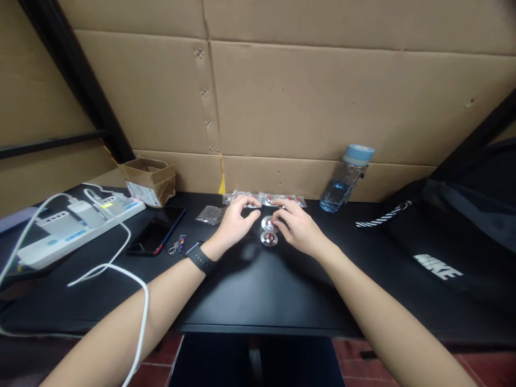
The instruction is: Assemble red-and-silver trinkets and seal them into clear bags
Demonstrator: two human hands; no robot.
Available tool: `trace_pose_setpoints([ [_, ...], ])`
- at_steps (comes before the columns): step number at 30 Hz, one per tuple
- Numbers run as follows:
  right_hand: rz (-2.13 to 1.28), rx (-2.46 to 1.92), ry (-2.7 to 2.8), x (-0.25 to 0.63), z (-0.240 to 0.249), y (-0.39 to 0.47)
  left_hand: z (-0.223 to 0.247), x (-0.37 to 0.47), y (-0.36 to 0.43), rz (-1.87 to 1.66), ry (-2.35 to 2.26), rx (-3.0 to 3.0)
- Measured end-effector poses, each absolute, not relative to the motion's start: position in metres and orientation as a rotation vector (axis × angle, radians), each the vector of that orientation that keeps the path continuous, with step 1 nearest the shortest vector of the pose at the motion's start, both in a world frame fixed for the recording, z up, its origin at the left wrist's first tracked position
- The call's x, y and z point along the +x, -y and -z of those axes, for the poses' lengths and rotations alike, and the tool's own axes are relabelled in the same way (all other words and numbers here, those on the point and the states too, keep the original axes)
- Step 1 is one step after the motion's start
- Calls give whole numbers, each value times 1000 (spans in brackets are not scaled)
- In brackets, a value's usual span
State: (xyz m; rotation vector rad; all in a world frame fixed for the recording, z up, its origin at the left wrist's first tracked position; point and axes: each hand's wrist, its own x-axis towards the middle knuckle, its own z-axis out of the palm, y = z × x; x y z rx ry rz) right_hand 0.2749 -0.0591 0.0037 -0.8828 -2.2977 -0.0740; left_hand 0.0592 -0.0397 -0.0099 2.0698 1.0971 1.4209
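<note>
Two small shiny silver discs (269,238) with reddish spots at their middles are close together on the black table, one nearer me. At the right edge of the farther silver disc (266,222), my right hand (297,224) is closed, thumb and fingers pinching it near a red part. My left hand (237,217), with a dark watch on its wrist, hovers left of the discs. Its thumb and fingers are apart and hold nothing. Clear plastic packets (264,200) with red and silver pieces lie just behind both hands, partly covered by the fingers.
A small clear bag (210,215), keyring (177,245), phone (157,231), cardboard box (151,180) and white power strip (84,228) stand to the left. A white cable (143,317) crosses over my left forearm. At right are a water bottle (342,180) and black bag (427,231).
</note>
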Motion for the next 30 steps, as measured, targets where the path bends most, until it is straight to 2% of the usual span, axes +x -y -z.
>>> trace_pose_setpoints([
  [8,66,-843,2326,272,-10,63,10,65,51,-1000,-1195,2431],
  [14,125,-942,2281,293,-22,57,18,68,45,-1133,-1187,2334],
  [20,146,-983,2248,308,-24,49,25,74,46,-752,-1106,2673],
  [30,11,-1213,2320,305,-7,44,-5,59,49,-1020,-1281,2397],
])
